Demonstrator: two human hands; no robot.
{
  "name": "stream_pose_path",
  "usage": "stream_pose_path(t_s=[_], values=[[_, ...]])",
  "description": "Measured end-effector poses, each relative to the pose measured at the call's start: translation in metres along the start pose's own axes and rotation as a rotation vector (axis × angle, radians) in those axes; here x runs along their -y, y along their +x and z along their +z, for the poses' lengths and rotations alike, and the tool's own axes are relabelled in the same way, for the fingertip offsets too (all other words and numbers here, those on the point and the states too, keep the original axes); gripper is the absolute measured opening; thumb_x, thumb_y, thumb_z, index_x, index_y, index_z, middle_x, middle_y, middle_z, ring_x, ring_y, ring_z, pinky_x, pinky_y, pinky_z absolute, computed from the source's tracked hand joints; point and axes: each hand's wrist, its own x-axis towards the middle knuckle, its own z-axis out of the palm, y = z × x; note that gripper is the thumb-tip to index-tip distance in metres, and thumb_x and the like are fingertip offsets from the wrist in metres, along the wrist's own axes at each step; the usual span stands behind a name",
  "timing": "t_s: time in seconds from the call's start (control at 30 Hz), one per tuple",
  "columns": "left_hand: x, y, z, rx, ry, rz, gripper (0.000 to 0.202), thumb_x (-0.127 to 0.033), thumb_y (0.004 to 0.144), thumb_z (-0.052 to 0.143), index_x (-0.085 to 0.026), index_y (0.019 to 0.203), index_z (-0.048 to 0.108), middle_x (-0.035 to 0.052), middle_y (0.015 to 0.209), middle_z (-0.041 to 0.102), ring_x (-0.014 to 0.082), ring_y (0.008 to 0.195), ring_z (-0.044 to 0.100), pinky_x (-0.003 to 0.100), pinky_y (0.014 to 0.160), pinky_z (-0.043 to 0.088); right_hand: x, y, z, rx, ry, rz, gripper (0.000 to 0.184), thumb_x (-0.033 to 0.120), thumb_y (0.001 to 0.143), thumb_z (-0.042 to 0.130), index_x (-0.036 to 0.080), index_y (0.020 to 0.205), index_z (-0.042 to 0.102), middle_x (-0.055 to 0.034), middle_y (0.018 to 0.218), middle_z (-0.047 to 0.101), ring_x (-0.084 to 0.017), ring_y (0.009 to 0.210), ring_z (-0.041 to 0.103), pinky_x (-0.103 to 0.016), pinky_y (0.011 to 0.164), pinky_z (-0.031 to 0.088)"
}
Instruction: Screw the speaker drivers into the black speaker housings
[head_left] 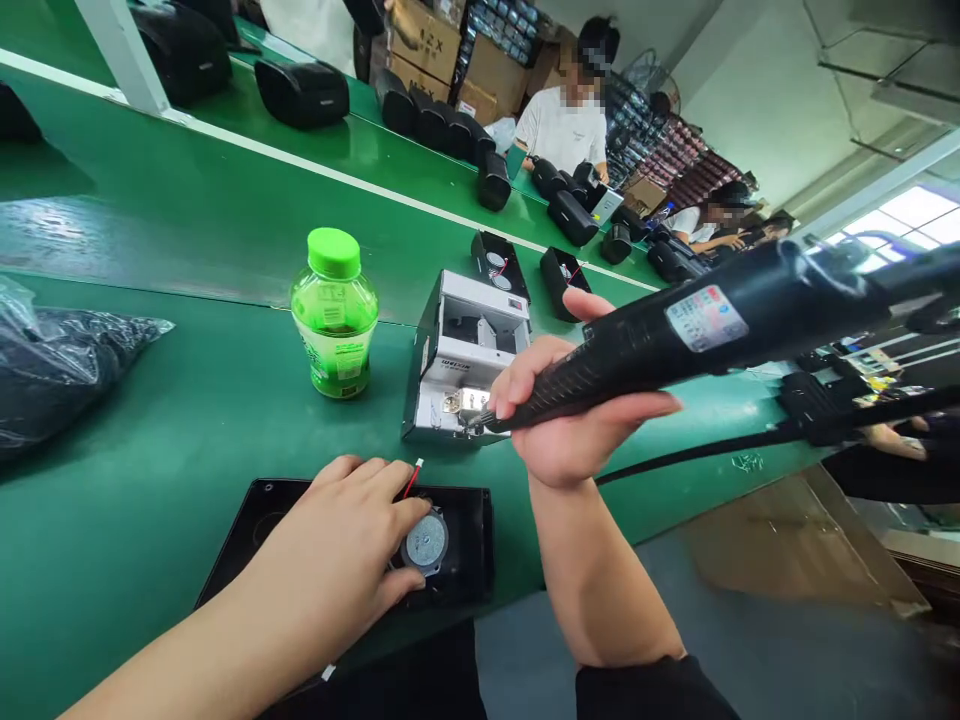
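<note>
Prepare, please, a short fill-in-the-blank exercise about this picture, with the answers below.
The right hand grips a ____ cylindrical handheld tool.
Near the left hand, a thin red wire ends in a small ____ connector.
The rounded, translucent plastic bottle has a bright ____ cap.
In the picture, this bottle stands to the ____ of the silver-and-black boxy machine.
Missing words: black; white; green; left.

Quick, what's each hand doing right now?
Left hand: partly open, at the speaker driver inside the black housing.
Right hand: closed, holding the black electric screwdriver.
</note>
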Motion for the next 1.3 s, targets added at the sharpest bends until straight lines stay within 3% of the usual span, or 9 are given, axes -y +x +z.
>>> stream_pose_path(t_s=[0.17, 0.27, 0.37, 0.5, 0.6, 0.7, 1.0, 1.2, 1.3], values=[[0.003, -0.002, 0.005, -0.065, 0.001, 0.033, 0.045, -0.03, 0.076, 0.102, -0.031, 0.118, 0.087, 0.0072, 0.133, 0.08, 0.0335, 0.119, 0.077, 0.056, 0.107, 0.057, 0.043, -0.02, -0.009, -0.016, 0.072, 0.074, 0.073, 0.095, 0.097, 0.049, 0.034, 0.127, 0.074, 0.0067, 0.059, 0.06, -0.015, 0.037, 0.052, -0.029, 0.037, 0.049], [0.004, -0.002, 0.007, -0.113, 0.04, 0.079, 0.046, -0.028, 0.073, 0.103, -0.031, 0.115, 0.087, 0.0071, 0.127, 0.081, 0.0344, 0.114, 0.078, 0.057, 0.101, 0.059, 0.078, -0.047, -0.014, -0.042, 0.086, 0.147, 0.063, 0.089, 0.099, 0.054, 0.036, 0.125, 0.076, 0.0036, 0.062, 0.065, -0.018, 0.043, 0.057, -0.035, 0.044, 0.056], [0.005, -0.001, 0.007, -0.152, 0.083, 0.136, 0.047, -0.029, 0.07, 0.104, -0.03, 0.114, 0.086, 0.0082, 0.124, 0.081, 0.0354, 0.111, 0.079, 0.057, 0.094, 0.059, 0.094, -0.078, -0.016, -0.009, 0.069, 0.172, 0.065, 0.085, 0.105, 0.045, 0.036, 0.133, 0.075, 0.0027, 0.063, 0.067, -0.018, 0.045, 0.06, -0.036, 0.045, 0.058], [0.006, 0.0, 0.009, -0.186, 0.119, 0.175, 0.044, -0.032, 0.069, 0.103, -0.029, 0.109, 0.086, 0.0105, 0.125, 0.081, 0.0365, 0.11, 0.078, 0.057, 0.09, 0.058, 0.087, -0.11, -0.02, 0.061, 0.053, 0.276, 0.052, 0.072, 0.111, 0.049, 0.037, 0.142, 0.072, 0.0011, 0.071, 0.071, -0.021, 0.054, 0.066, -0.04, 0.053, 0.064], [0.006, 0.0, 0.01, -0.179, 0.124, 0.178, 0.04, -0.032, 0.071, 0.1, -0.029, 0.108, 0.085, 0.0106, 0.129, 0.08, 0.037, 0.113, 0.077, 0.058, 0.091, 0.057, 0.079, -0.119, -0.023, 0.046, 0.056, 0.296, 0.056, 0.079, 0.106, 0.052, 0.04, 0.14, 0.072, 0.0014, 0.071, 0.07, -0.021, 0.055, 0.065, -0.04, 0.054, 0.063], [0.005, 0.001, 0.009, -0.138, 0.119, 0.161, 0.036, -0.034, 0.075, 0.097, -0.03, 0.107, 0.084, 0.0106, 0.13, 0.079, 0.0377, 0.114, 0.077, 0.059, 0.092, 0.056, 0.076, -0.121, -0.023, 0.033, 0.057, 0.274, 0.068, 0.086, 0.103, 0.045, 0.036, 0.139, 0.074, 0.0008, 0.069, 0.07, -0.021, 0.053, 0.064, -0.04, 0.053, 0.062], [0.003, 0.0, 0.005, -0.088, 0.098, 0.123, 0.033, -0.037, 0.08, 0.092, -0.03, 0.112, 0.085, 0.0127, 0.135, 0.078, 0.0392, 0.119, 0.076, 0.061, 0.093, 0.055, 0.068, -0.113, -0.015, -0.006, 0.042, 0.246, 0.069, 0.086, 0.102, 0.051, 0.031, 0.131, 0.08, 0.0025, 0.063, 0.07, -0.017, 0.047, 0.062, -0.034, 0.048, 0.061], [0.002, 0.0, 0.004, -0.088, 0.1, 0.111, 0.034, -0.037, 0.08, 0.093, -0.03, 0.111, 0.085, 0.0126, 0.132, 0.079, 0.0391, 0.119, 0.076, 0.058, 0.092, 0.054, 0.062, -0.121, -0.017, 0.011, 0.056, 0.254, 0.061, 0.081, 0.102, 0.057, 0.034, 0.135, 0.077, 0.0013, 0.067, 0.072, -0.02, 0.049, 0.062, -0.037, 0.048, 0.061], [0.002, -0.001, 0.006, -0.095, 0.102, 0.122, 0.032, -0.037, 0.08, 0.094, -0.03, 0.109, 0.085, 0.0117, 0.132, 0.078, 0.0382, 0.117, 0.076, 0.058, 0.092, 0.053, 0.062, -0.125, -0.018, 0.075, 0.014, 0.253, 0.041, 0.065, 0.111, 0.058, 0.036, 0.135, 0.075, 0.0025, 0.069, 0.071, -0.019, 0.053, 0.064, -0.038, 0.053, 0.063]])
